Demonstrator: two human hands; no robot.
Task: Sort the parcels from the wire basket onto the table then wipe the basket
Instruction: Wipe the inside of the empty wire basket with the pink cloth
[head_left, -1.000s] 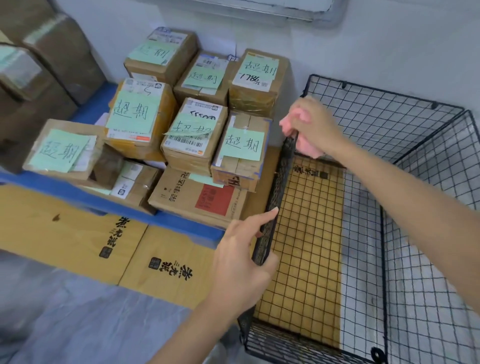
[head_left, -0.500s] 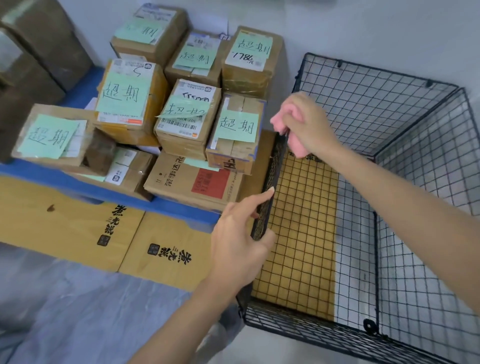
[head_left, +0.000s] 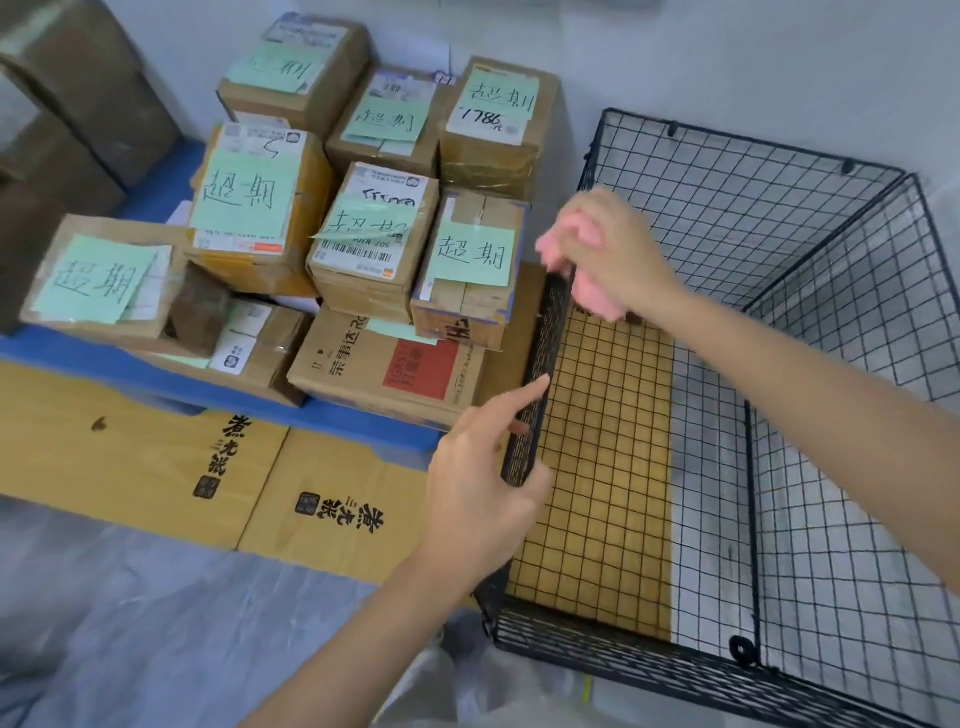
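two grips closed: right hand (head_left: 618, 254) clutches pink cloth (head_left: 600, 301), left hand (head_left: 478, 488) pinches wire basket (head_left: 548, 332) wall.

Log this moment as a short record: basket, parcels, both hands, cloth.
basket: black wire, no parcels seen inside
parcels: stacked on the blue table, green notes on top
left hand: grips the basket's left wall
right hand: holds a pink cloth on the same wall's rim, farther along
stage: wiping
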